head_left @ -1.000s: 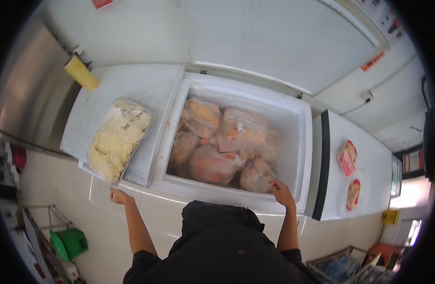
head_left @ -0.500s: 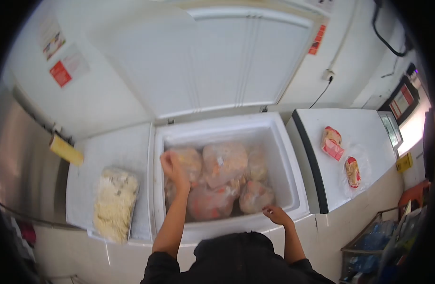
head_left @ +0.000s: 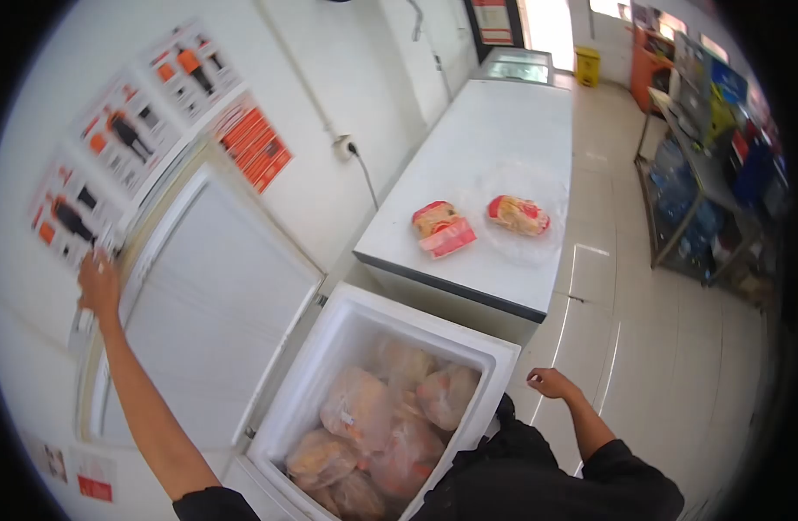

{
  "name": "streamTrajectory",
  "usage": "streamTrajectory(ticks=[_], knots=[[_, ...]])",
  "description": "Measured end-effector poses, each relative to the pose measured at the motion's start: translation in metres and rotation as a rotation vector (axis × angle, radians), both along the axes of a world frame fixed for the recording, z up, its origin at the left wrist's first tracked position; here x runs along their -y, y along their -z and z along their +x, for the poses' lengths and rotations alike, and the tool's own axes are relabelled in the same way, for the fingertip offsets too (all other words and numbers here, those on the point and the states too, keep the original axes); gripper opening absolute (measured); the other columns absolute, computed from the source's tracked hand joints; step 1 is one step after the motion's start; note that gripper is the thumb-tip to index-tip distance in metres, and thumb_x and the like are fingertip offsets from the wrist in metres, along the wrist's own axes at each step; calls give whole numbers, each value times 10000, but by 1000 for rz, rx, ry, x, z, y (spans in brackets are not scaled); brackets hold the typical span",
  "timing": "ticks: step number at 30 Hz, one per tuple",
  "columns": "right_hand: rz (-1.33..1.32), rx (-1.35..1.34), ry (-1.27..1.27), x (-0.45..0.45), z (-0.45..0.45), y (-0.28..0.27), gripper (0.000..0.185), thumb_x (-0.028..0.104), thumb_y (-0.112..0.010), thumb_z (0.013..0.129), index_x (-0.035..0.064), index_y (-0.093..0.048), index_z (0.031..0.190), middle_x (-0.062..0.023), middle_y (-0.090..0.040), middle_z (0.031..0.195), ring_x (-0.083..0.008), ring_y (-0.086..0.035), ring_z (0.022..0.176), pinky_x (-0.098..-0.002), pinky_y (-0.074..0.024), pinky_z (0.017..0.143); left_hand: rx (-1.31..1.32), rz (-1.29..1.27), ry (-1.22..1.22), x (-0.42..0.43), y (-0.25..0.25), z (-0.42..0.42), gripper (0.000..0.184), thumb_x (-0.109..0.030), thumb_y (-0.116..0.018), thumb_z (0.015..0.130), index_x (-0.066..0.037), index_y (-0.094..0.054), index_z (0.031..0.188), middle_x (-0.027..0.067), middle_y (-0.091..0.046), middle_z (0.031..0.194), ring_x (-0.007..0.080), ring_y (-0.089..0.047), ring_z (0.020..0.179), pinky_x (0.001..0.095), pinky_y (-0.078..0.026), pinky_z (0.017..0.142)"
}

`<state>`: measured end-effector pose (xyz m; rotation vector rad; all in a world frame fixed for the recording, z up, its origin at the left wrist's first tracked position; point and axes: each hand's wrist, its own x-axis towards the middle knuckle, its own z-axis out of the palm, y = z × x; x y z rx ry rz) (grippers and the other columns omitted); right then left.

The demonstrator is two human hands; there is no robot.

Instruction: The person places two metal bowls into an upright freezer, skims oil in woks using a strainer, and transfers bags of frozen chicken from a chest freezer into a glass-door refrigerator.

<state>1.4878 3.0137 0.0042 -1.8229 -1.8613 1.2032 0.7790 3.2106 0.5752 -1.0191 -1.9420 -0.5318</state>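
My left hand (head_left: 98, 282) is stretched up to the handle at the upper edge of the raised freezer lid (head_left: 212, 300), its fingers closed around it. Below the lid the chest freezer (head_left: 390, 313) stands open, with several clear plastic bags of frozen poultry-like meat (head_left: 355, 404) inside. My right hand (head_left: 551, 382) hangs in the air by the freezer's right side, fingers curled, with nothing visible in them.
Two red-and-yellow packaged foods (head_left: 442, 230) lie on the white-topped chest (head_left: 503, 122) beyond the freezer. A metal rack (head_left: 698, 191) with plastic bottles stands to the right across the tiled floor (head_left: 590, 347). Posters (head_left: 125, 130) hang on the left wall.
My view has turned to the right. My left hand has gone from above the bags up to the lid. My right hand has left the freezer's front rim.
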Motion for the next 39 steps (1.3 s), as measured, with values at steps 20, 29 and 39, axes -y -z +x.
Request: streamTrajectory(ticks=[20,29,39], knots=[[-98,-86,-487,-115,24,27,256,275,-564,881,102,-642,1052,-153,-682,923,-326,-649,874,-416,-509,781,807,-805,228,294,150,311,421,-322,-423,969,69,-573,1020,144,-634,867,297,-512,673,377,-461,654],[3,-165,-372,-134,46,-10,232,250,-575,893,80,-636,1038,-166,-668,914,-303,-645,849,-391,-507,764,1253,-1145,369,361,446,434,479,-468,-546,895,6,-605,868,233,-624,781,394,-613,740,435,-475,667],[-188,4,-642,-57,150,-38,291,319,-567,890,113,-624,1087,-150,-675,970,-320,-638,915,-406,-494,826,1379,-1101,255,375,586,456,633,-563,-477,879,-2,-597,1146,275,-591,1160,423,-542,1124,442,-424,954]])
